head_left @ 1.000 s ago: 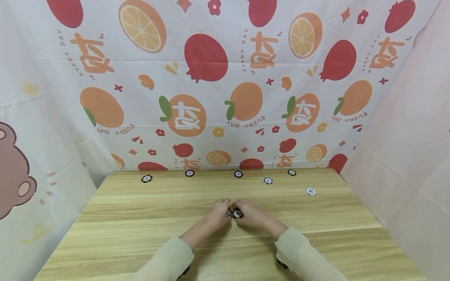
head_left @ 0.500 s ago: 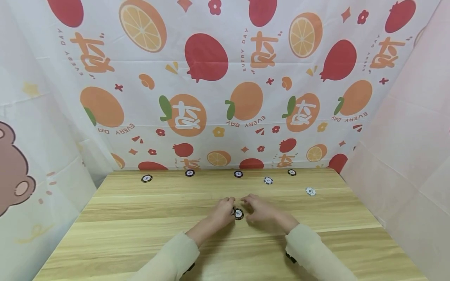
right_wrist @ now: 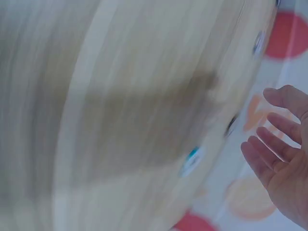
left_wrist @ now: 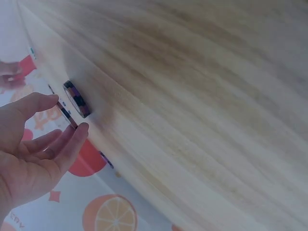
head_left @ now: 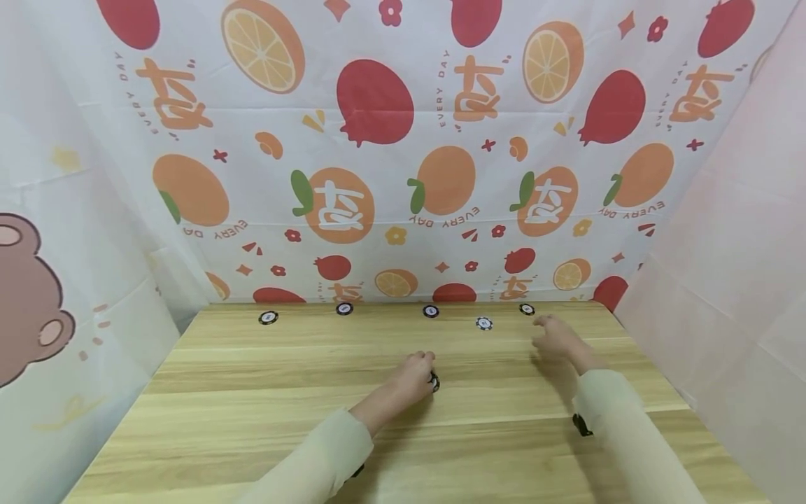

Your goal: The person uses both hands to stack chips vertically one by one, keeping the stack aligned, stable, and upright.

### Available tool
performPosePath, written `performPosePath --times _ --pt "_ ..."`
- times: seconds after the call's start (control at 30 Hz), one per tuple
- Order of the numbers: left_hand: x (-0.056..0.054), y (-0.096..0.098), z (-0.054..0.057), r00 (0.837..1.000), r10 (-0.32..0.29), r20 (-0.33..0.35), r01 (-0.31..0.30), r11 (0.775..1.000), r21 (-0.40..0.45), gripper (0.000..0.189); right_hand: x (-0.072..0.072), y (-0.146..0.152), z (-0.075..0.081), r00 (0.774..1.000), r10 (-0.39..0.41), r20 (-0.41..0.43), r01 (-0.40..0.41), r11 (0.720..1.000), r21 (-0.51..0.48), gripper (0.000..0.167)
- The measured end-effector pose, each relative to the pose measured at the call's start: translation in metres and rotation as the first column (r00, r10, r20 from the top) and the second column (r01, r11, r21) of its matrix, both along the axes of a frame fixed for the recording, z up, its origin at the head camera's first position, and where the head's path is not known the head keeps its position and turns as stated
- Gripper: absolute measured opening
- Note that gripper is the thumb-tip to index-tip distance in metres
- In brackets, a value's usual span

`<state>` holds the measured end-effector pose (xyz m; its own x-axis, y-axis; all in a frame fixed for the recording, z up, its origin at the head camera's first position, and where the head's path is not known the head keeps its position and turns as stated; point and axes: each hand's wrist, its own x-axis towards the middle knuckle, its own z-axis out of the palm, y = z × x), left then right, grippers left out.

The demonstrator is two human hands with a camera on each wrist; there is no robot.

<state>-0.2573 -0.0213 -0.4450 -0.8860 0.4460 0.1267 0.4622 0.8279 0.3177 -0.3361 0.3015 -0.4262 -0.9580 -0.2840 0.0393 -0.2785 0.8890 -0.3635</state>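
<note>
Near the middle of the table (head_left: 252,420), my left hand (head_left: 409,381) pinches a dark-edged poker chip (left_wrist: 67,115) between thumb and fingertips. Right beside it a black poker chip (head_left: 435,382) lies on the wood, partly covered by the hand in the head view. My right hand (head_left: 560,341) is over the right back of the table, fingers spread and loosely bent, holding nothing. Below it, in the right wrist view, lies a white poker chip with a teal edge (right_wrist: 192,161); the hand hides it in the head view.
Along the back edge lie several chips: black ones at the far left (head_left: 268,318), left of centre (head_left: 344,309), centre (head_left: 431,311) and right (head_left: 527,309), plus a white-and-dark chip (head_left: 484,323). A fruit-print curtain (head_left: 390,189) hangs directly behind the table.
My right hand has let go of the middle chip and moved away to the right, over the white chip. The left hand keeps its chip and has shifted slightly right.
</note>
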Motion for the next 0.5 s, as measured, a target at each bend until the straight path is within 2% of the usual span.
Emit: performPosePath --times 0.13,0.27,0.37,0.5 --pt "0.001 0.003 0.000 1.000 -0.010 -0.002 0.010 1.000 -0.026 0.036 -0.001 0.034 -0.009 0.995 -0.095 0.039 0.096 0.995 -0.026 0.050" --pt "0.000 0.005 -0.003 1.000 -0.016 -0.011 0.016 0.999 -0.032 0.034 0.005 0.053 -0.017 0.981 -0.166 0.102 0.173 0.983 -0.069 0.054" --pt "0.000 0.006 -0.004 1.000 -0.010 -0.004 0.010 0.999 -0.032 0.035 0.008 0.058 -0.022 0.972 -0.187 0.139 0.200 0.976 -0.088 0.057" --pt "-0.001 0.005 -0.004 1.000 -0.002 0.003 0.002 0.999 -0.033 0.033 0.006 0.058 -0.027 0.970 -0.191 0.149 0.203 0.977 -0.066 0.061"
